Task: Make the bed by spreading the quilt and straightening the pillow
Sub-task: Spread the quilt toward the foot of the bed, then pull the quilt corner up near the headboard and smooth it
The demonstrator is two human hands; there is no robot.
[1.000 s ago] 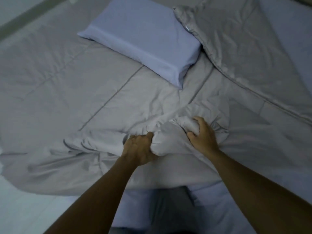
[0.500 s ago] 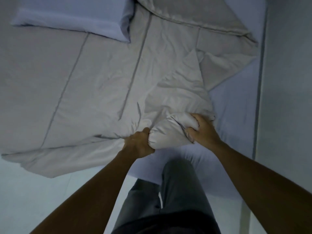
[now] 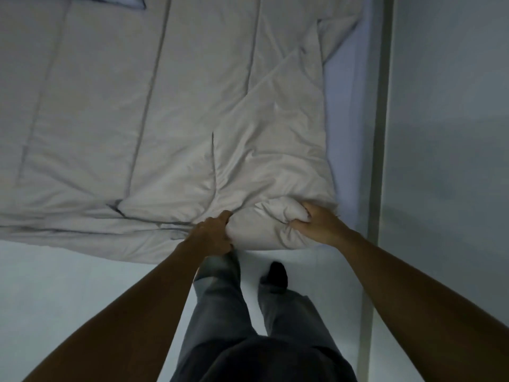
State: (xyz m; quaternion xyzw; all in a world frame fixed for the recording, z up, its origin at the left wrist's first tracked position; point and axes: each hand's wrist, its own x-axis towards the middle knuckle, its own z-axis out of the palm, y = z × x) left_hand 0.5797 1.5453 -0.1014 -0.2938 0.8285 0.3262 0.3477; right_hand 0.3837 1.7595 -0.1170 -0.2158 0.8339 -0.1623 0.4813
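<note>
A pale grey quilt with stitched lines covers most of the bed, its near edge hanging past the mattress. My left hand and my right hand are both clenched on a bunched corner of the quilt at the near right. Only a corner of the light blue pillow shows at the top left edge. A strip of light blue bedsheet lies bare along the quilt's right side.
My legs in grey trousers and a dark foot stand on the pale floor in front of the bed. A grey wall with a vertical strip runs close along the bed's right side.
I have stepped back from the bed, pulling the gripped quilt corner toward me and to the right. The quilt lies flatter and the pillow has slid almost out of view.
</note>
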